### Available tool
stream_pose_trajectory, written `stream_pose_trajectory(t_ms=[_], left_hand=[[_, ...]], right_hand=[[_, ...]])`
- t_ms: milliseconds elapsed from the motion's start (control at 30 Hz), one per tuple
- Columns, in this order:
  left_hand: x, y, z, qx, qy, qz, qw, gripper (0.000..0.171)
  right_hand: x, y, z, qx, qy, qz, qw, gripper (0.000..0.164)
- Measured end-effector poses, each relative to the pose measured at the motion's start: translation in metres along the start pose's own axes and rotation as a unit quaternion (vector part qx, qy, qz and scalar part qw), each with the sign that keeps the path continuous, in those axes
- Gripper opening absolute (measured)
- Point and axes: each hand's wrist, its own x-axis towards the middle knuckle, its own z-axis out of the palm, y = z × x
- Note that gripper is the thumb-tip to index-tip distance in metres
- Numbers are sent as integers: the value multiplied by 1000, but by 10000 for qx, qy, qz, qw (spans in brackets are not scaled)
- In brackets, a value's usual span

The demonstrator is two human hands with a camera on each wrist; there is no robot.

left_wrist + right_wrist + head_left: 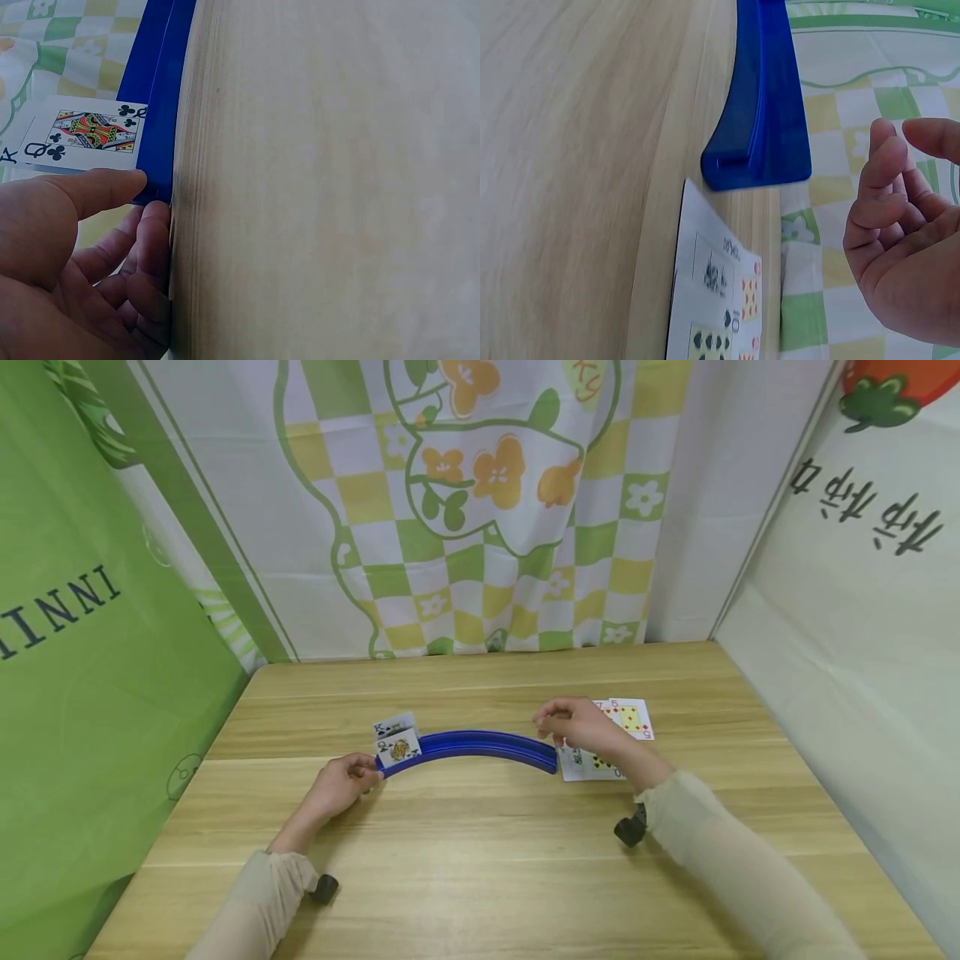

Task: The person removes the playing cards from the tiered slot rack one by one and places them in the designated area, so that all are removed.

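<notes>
A curved blue card holder (487,743) stands on the wooden table. In its left end, the queen of clubs (400,749) is upright, with a king (392,727) behind it. My left hand (341,785) pinches that end between thumb and fingers, as the left wrist view (90,247) shows. Over the right end, my right hand (581,727) hovers with loosely bent fingers and nothing between them. In the right wrist view, a gap shows between thumb and fingertips (885,161). Below that hand lie face-up cards, a five of diamonds (636,718) among them; it partly hides the others.
The wooden table (465,868) reaches back to a checked, flowered curtain (487,568). A green cloth (97,693) hangs at the left and a white one (840,635) at the right. A black wrist device (630,828) sits under the right sleeve.
</notes>
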Motion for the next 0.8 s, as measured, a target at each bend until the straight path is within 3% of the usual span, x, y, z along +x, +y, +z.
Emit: stream_pose_trajectory(t_ms=[800], left_hand=[[0, -2, 0, -3, 28, 117, 9999, 32]], right_hand=[[21, -24, 40, 65, -189, -299, 9994, 19]])
